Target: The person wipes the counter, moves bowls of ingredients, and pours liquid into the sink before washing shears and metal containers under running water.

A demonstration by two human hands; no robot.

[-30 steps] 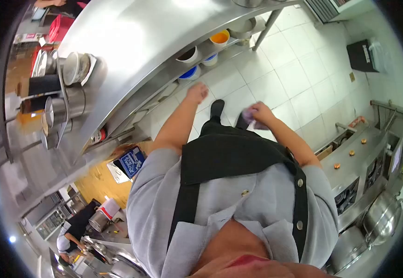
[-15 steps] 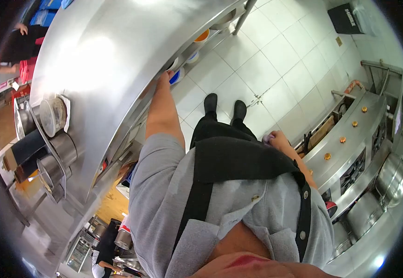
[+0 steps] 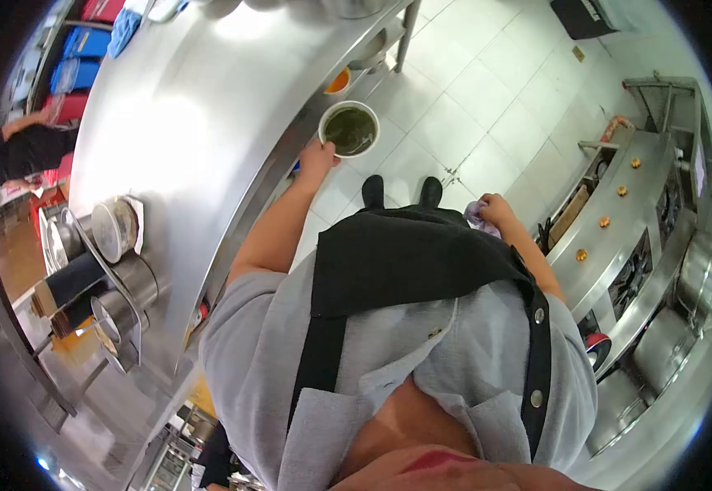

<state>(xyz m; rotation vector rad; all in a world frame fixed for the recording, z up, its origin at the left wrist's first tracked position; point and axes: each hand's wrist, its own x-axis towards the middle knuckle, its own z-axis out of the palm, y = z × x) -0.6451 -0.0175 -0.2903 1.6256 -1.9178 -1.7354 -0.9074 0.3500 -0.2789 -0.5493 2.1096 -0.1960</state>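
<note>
My left hand (image 3: 318, 158) grips the near rim of a round white tub (image 3: 376, 141), out past the edge of the steel counter. Dark green liquid (image 3: 350, 129) fills much of the tub, which is seen from above. On the other side, my right hand (image 3: 498, 210) is closed around a crumpled light purple cloth (image 3: 478, 218) and hangs beside my black apron (image 3: 405, 258). Another tub with orange contents (image 3: 339, 81) sits on the shelf under the counter, just beyond the green one.
A long steel counter (image 3: 176, 123) runs along my left, with pots (image 3: 131, 278) in a rack. To my right stands a steel stove (image 3: 610, 237) with brass-coloured knobs. White floor tiles (image 3: 474, 98) lie between. Another person's arm (image 3: 32, 123) shows at far left.
My left hand has come out from under the counter edge, bringing the tub of green liquid into view. My right hand has risen slightly with the cloth.
</note>
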